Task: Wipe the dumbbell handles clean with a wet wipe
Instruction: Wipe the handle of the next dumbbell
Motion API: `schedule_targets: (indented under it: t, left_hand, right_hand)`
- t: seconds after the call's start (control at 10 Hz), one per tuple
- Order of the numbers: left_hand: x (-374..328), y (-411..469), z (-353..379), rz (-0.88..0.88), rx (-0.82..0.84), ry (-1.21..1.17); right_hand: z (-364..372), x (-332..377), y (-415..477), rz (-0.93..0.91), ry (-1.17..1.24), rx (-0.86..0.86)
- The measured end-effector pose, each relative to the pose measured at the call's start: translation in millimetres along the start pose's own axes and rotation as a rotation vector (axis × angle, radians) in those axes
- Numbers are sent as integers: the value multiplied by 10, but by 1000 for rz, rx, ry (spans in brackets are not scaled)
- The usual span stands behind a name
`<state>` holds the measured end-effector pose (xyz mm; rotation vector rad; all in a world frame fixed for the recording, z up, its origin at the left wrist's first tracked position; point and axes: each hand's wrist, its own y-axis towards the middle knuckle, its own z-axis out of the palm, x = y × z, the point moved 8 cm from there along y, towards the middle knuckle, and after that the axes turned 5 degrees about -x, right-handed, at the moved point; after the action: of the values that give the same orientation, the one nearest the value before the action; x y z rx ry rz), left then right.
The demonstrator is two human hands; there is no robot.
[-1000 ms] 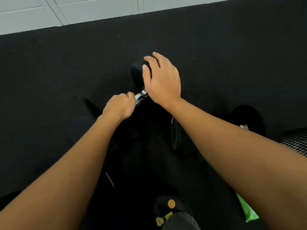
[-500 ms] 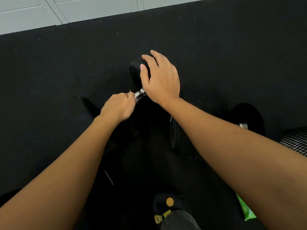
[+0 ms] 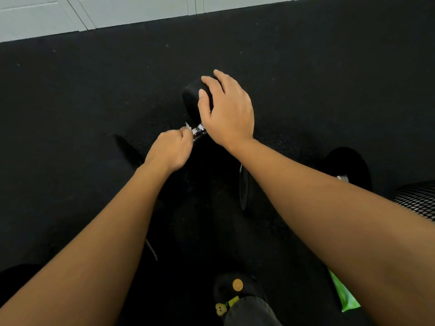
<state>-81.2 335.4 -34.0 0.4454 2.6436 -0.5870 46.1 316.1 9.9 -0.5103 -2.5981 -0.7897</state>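
A black dumbbell lies on the dark floor, its far head pointing away from me. My right hand rests over that head and grips it from above. A short piece of the shiny metal handle shows between my hands. My left hand is closed around the handle, and a small white corner of the wet wipe sticks out above its fingers. The near head of this dumbbell is hidden in the dark under my left arm.
A second dumbbell lies to the right, partly under my right forearm, its other head farther right. A black mesh object is at the right edge. A green packet lies bottom right. My shoe is at the bottom. White wall panels run along the top.
My left hand has shifted a little along the handle, and a white corner of the wipe now shows above its fingers. My right hand stays on the far head.
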Motion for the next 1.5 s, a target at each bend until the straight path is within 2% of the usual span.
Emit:
schedule_targets:
  t: [0.2,0.3,0.4,0.5,0.6,0.7,0.9,1.1,1.2,1.3,1.4,1.5]
  left_hand:
    - [128,-117,20,8,-91,170]
    - [121,-194,-76,17,-252,181]
    - [-8,-456,-138,63,-500,-54]
    - [-187,-529,61,219,-553,-11]
    - [-212,-257,349,249,-328,261]
    - [-268,-95,464,292,-199,354]
    - [-233,45,250,306,-260,191]
    - [-219,24,151,293,-413,219]
    - [-204,110,106,195,-334,200]
    - [-58,313,24,4,-80,-24]
    - [19,463,-2,-78,136,-58]
    - [5,523,4,-128,203,-109]
  right_hand:
    - [-5,-7,-15,-3,-12,-20]
    - [-1,-3,-15,-1,-13,-26]
    - [-1,-8,-9,2,-15,-31]
    - [8,-15,-14,3,-14,-27]
    - [-2,-8,-19,-2,-8,-43]
    - [0,-13,-15,4,-1,-44]
    - [-2,-15,-16,5,2,-40]
    - [4,-21,-16,-3,14,-41]
    - [9,-26,-18,-6,14,-39]
    - [9,-27,-11,2,14,-42]
    - [7,-30,-21,4,9,-47]
    - [5,-33,-21,7,11,-52]
